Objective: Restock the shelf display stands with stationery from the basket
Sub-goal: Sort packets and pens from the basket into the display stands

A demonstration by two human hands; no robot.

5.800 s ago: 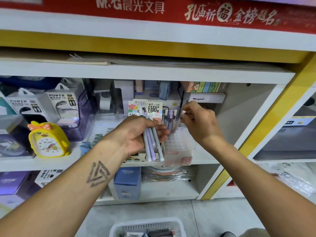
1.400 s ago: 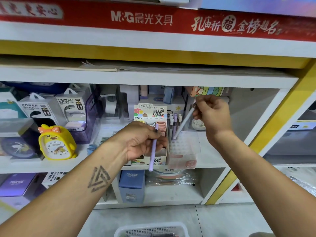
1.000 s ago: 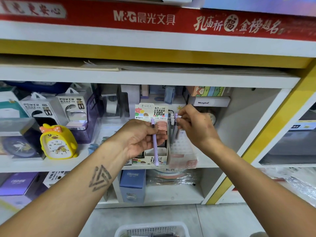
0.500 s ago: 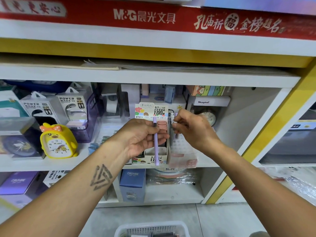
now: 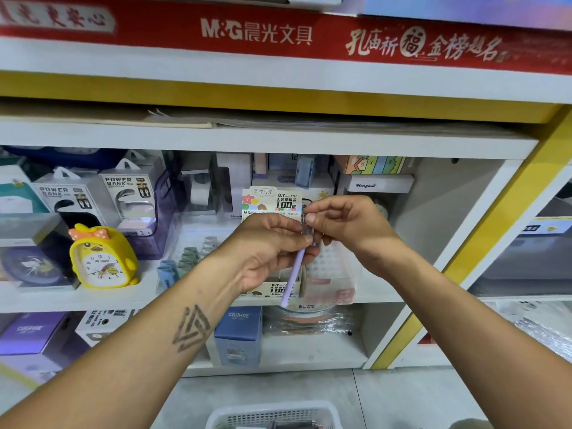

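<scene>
Now both hands (image 5: 309, 239) pinch the lilac pen (image 5: 294, 270).

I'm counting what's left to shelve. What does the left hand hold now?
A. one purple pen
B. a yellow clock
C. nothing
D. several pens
A: the left hand grips a single purple pen, whose top the right hand is pinching.

White slotted plastic basket (image 5: 272, 416) cut off by the bottom edge, its contents blurred, lilac pen (image 5: 292, 275) top hidden between both hands above the basket, small carton print unreadable
</scene>
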